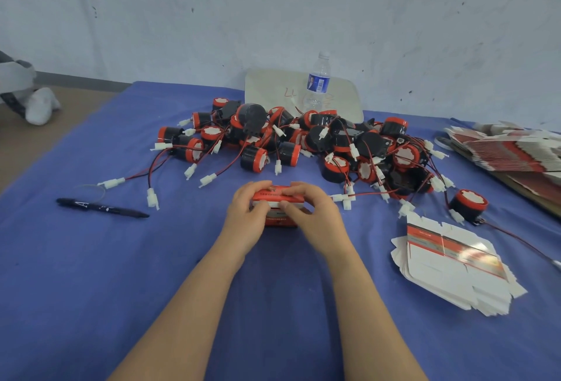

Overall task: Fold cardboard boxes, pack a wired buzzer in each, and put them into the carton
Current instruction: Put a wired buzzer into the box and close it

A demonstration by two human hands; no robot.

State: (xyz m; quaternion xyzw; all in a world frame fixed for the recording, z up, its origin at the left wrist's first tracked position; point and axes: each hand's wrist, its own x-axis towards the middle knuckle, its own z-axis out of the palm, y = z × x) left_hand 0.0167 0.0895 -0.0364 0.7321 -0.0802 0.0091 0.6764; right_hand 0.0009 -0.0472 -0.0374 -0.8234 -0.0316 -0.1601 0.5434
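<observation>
Nearest the camera, two bare forearms reach out over the blue cloth (91, 289) that covers the table. The left hand (247, 213) and the right hand (312, 213) meet on a small red-and-white box (277, 196) that stands on the cloth in the middle of the view. Both hands grip it, fingers curled over its far side and top, thumbs pressing on its near face where a white flap shows. The step in hand looks like closing this box; whether a buzzer already lies inside cannot be told, as the hands cover the opening.

To the right lies a stack of flat box blanks (449, 268), apart from the hands. To the left lies a black pen (100, 207). Beyond the box spreads the heap of wired buzzers (303, 137), black and red, their leads and white plugs tangled; one lone buzzer (469, 203) sits off to the right. A second fanned stack of blanks (510, 149) rests at the far right, and a water bottle (318, 83) stands by the wall.

Next, the flap likely needs tucking fully home, then the box goes to the carton, which is not in view.
</observation>
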